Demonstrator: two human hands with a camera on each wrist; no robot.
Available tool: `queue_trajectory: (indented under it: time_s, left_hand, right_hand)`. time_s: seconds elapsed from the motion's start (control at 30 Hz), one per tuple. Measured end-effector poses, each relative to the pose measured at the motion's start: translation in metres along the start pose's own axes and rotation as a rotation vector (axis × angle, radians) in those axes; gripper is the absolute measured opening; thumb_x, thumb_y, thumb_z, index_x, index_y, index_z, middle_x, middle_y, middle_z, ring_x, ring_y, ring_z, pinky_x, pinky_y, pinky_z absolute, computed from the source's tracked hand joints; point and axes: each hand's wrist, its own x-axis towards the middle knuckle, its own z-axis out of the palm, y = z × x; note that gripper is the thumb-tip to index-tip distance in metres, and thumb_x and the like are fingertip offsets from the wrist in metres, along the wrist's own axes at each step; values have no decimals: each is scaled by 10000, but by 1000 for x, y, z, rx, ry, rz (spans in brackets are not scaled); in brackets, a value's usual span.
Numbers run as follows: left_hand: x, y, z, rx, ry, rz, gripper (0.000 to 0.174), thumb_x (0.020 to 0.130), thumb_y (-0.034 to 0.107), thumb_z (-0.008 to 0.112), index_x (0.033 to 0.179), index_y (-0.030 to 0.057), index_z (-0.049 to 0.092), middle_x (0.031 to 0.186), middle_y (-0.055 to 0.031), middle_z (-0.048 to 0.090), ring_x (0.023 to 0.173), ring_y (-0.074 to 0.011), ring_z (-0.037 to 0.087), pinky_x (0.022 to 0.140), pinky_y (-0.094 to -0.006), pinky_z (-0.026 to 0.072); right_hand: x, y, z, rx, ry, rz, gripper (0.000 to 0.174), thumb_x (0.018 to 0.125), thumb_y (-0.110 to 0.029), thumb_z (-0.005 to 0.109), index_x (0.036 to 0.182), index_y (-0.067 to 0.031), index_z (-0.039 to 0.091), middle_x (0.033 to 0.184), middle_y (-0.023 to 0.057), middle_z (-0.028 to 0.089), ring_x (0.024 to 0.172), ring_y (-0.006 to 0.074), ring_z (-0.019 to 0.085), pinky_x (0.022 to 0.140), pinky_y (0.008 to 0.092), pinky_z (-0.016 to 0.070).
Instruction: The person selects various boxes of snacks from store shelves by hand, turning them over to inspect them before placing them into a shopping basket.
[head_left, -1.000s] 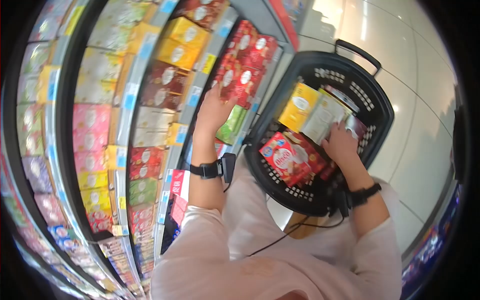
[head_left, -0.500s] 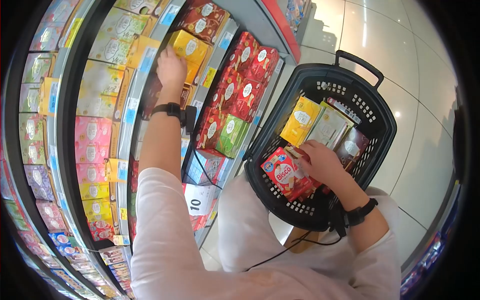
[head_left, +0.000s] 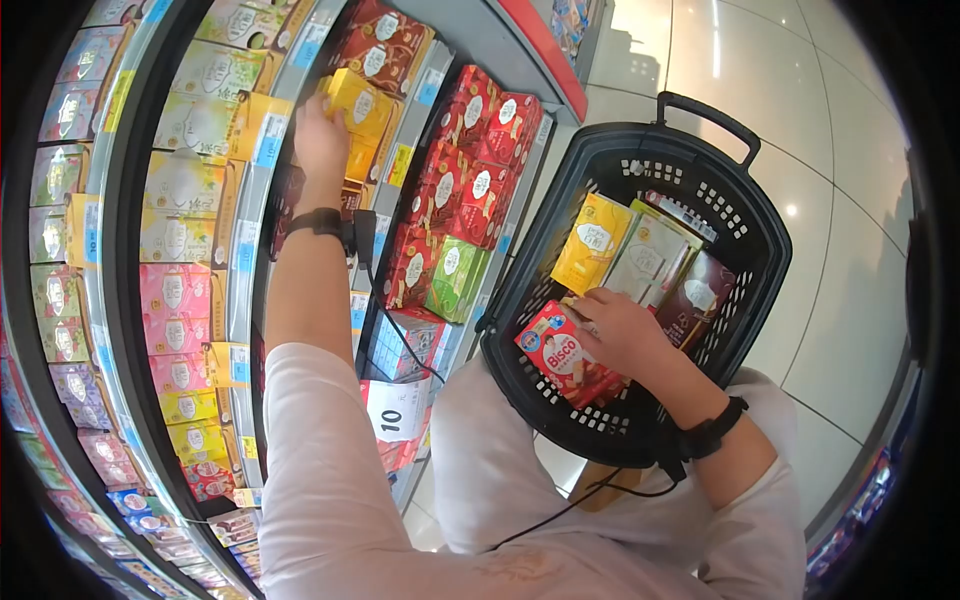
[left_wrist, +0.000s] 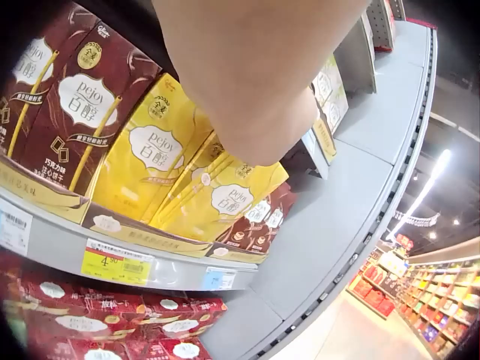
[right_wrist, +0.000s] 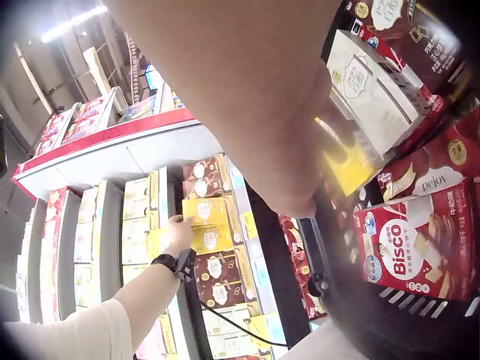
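At the shelf on the left, my left hand (head_left: 320, 145) grips a yellow Pejoy biscuit box (head_left: 362, 103) by its side. The left wrist view has that yellow box (left_wrist: 231, 196) tilted against another yellow box (left_wrist: 154, 146), my fingers hidden behind it. Inside the black shopping basket (head_left: 768, 250), my right hand (head_left: 632, 335) lies over the red boxes, fingertips at the upper edge of the red Bisco box (head_left: 553, 350). Whether it pinches that box I cannot tell. A yellow box (head_left: 592, 243), a grey-white box (head_left: 643, 258) and a dark brown box (head_left: 700, 300) lie beyond the hand.
Brown Pejoy boxes (head_left: 385, 50) stand beyond the yellow ones. Red boxes (head_left: 480, 185) and a green box (head_left: 458, 280) fill the neighbouring tier. A price card (head_left: 393, 410) hangs near my knee. The basket's handle (head_left: 715, 122) points away over the tiled floor (head_left: 820, 150).
My left hand has gone from the red boxes' tier to the yellow boxes farther left. My right hand has shifted from the grey-white box to the Bisco box.
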Motion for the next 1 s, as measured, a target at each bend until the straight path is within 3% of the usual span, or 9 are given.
queue_trajectory:
  time_s: [0.1,0.13,0.27,0.37,0.57,0.6,0.67,0.87,1.0]
  left_hand:
    - [0,8,-17,-160,192,45,321,835,121,652,1144,56,597,1072,-188,591,972,-344,584,817,-421,482]
    - [-4,16,-32,-177,246,74,308,868,117,627,1168,45,609,1030,-130,570,842,-248,593,751,-343,497]
    - [-47,69,-107,-354,286,44,290,886,79,618,1173,36,615,1019,-86,566,828,-172,572,739,-278,488]
    - [-106,113,-137,-592,219,-69,273,910,71,601,1180,29,615,1107,-76,575,878,-126,570,760,-254,486]
    - [-189,201,-135,-1054,-187,-295,245,888,56,626,1130,18,633,1087,-75,622,969,-151,586,774,-245,489]
    - [-203,199,-118,-889,-176,-123,236,869,43,634,1104,18,646,1072,-92,628,995,-162,589,799,-252,488]
    - [-218,217,-107,-1041,-316,-265,229,850,38,652,1078,14,649,1070,-110,610,951,-181,588,798,-275,495]
    - [-233,236,-81,-1144,-506,-190,287,851,48,655,1134,14,622,1116,-130,574,922,-204,591,773,-300,523]
    - [-235,236,-75,-1114,-768,-148,433,854,110,663,1260,27,538,1185,-143,558,983,-251,608,816,-345,518]
  right_hand:
    - [0,-4,-6,11,-31,14,339,830,-239,643,1112,-51,626,1050,133,618,950,325,619,809,415,522]
    - [1,-6,-9,22,-68,42,342,835,-246,641,1110,-43,624,1054,137,618,953,328,619,807,416,521]
    - [5,-5,-18,52,-16,36,359,843,-248,641,1113,-13,611,1078,158,616,931,338,621,792,412,516]
    - [9,-9,-20,208,246,29,441,841,-228,659,1198,10,556,1136,185,591,979,349,600,843,390,495]
    - [0,-24,-30,395,465,28,850,744,-253,776,1405,21,317,1351,234,439,1231,377,463,1023,415,393]
    - [1,-22,-25,394,486,-13,899,724,-264,794,1415,23,296,1380,240,415,1262,388,438,1045,425,377]
    - [-3,-23,-20,69,529,-74,989,679,-311,824,1428,24,270,1404,263,378,1312,411,379,1099,435,321]
    - [-2,-17,-23,-21,468,138,895,692,-290,771,1451,-113,331,1400,325,342,1165,475,510,936,452,482]
    - [2,7,-38,-125,337,322,850,713,-342,747,1422,-73,362,1409,304,340,1188,454,509,954,435,476]
